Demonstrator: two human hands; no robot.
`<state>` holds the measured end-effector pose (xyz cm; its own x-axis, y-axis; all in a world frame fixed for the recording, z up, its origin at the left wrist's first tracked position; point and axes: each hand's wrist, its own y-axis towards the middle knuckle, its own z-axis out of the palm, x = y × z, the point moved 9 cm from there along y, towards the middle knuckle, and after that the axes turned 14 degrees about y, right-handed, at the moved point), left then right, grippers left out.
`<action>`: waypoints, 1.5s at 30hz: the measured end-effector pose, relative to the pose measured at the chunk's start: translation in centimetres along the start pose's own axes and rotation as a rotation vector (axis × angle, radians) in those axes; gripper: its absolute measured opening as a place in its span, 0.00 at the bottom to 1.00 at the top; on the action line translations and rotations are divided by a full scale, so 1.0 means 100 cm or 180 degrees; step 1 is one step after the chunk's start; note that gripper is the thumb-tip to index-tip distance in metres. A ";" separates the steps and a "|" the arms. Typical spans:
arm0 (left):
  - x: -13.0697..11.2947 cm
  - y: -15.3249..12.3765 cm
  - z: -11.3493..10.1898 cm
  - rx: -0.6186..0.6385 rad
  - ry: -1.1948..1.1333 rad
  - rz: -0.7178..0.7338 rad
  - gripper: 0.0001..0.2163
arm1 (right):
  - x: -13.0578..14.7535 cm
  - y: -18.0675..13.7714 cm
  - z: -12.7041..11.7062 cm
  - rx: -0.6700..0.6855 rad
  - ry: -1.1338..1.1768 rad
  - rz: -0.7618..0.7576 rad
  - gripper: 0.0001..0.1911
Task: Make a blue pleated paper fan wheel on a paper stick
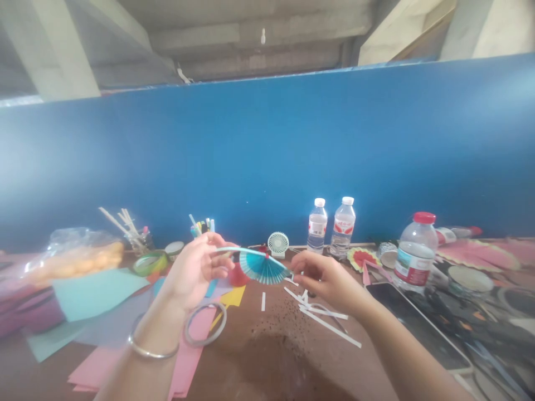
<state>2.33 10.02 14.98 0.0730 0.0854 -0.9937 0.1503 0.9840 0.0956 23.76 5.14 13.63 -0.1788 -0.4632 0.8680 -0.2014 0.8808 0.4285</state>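
Left hand (pixel 194 266) pinches one end of a pale curved strip (pixel 234 249) edging a pleated turquoise paper fan (pixel 259 269); right hand (pixel 321 275) pinches the fan's opposite corner | fan held above brown bench (pixel 234 359); two white-capped clear plastic bottles (pixel 343 227) stand along its far edge

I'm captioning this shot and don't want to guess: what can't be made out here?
In the head view:
Whether the right hand pinches or merely touches the teal paper fan: too blurred.
Part of the pink paper: behind the left forearm.
Label wording on the upright red-capped bottle: blurred.
Full shape of the purple item: cut by left edge.
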 end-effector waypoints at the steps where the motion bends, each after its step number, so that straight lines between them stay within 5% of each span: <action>1: -0.001 0.000 0.000 -0.0031 0.0073 0.0070 0.06 | 0.000 0.000 0.001 0.0014 0.0002 -0.0005 0.07; 6: -0.005 0.002 0.004 0.0014 0.0031 0.0357 0.06 | -0.016 0.000 0.002 0.0055 0.0488 0.0390 0.07; 11: -0.001 0.006 0.005 0.0133 -0.0399 0.0302 0.04 | -0.029 0.000 0.011 0.0100 0.2543 0.0518 0.15; 14: 0.004 0.008 0.002 0.0005 -0.0553 0.0245 0.03 | -0.036 0.001 0.015 -0.0053 0.3060 0.0481 0.18; 20: 0.003 0.006 0.007 0.0042 -0.0631 0.0393 0.06 | -0.050 0.001 0.017 -0.0852 0.3107 0.0422 0.08; 31: 0.009 0.003 0.017 -0.0118 0.0098 0.0495 0.12 | -0.056 -0.003 0.021 -0.1365 0.3189 0.0514 0.09; 45: 0.031 0.007 0.033 -0.0032 0.0644 0.0314 0.25 | -0.065 -0.002 0.019 -0.1365 0.3529 0.0344 0.06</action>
<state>5.93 10.44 12.21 -0.1125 0.2098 -0.9713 0.1424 0.9708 0.1932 23.14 7.81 7.47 0.7964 -0.2331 0.5580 0.1394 0.9686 0.2057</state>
